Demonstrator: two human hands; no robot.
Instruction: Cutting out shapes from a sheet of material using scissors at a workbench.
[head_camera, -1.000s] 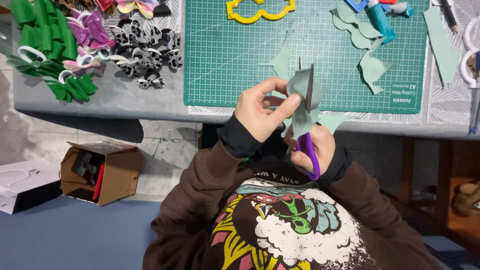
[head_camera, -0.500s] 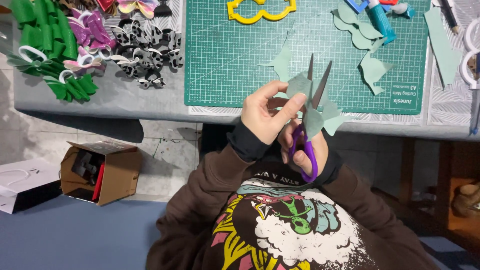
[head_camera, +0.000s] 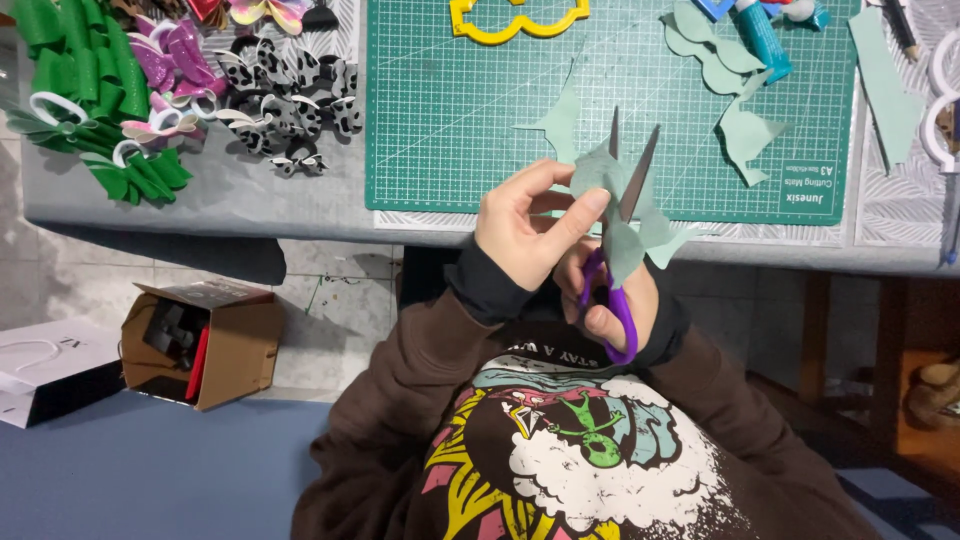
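Observation:
My left hand (head_camera: 525, 225) pinches a pale green felt piece (head_camera: 625, 225) between thumb and fingers, holding it up over the table's near edge. My right hand (head_camera: 615, 300) sits just below and behind the felt, its fingers through the purple handles of a pair of scissors (head_camera: 615, 290). The scissor blades (head_camera: 630, 165) point away from me and stand apart, with the felt between them. Both hands hover above my lap, in front of the green cutting mat (head_camera: 480, 110).
Loose pale green felt cut-outs (head_camera: 745, 130) and a yellow template (head_camera: 515, 20) lie on the mat. Green, pink and patterned bows (head_camera: 150, 90) are heaped at the table's left. Glue tubes (head_camera: 765, 35) lie at the top right. A cardboard box (head_camera: 205, 340) and white bag (head_camera: 45, 365) stand on the floor.
The scissor blades went from nearly together to spread apart around the felt. My hands with the felt shifted slightly to the right and up.

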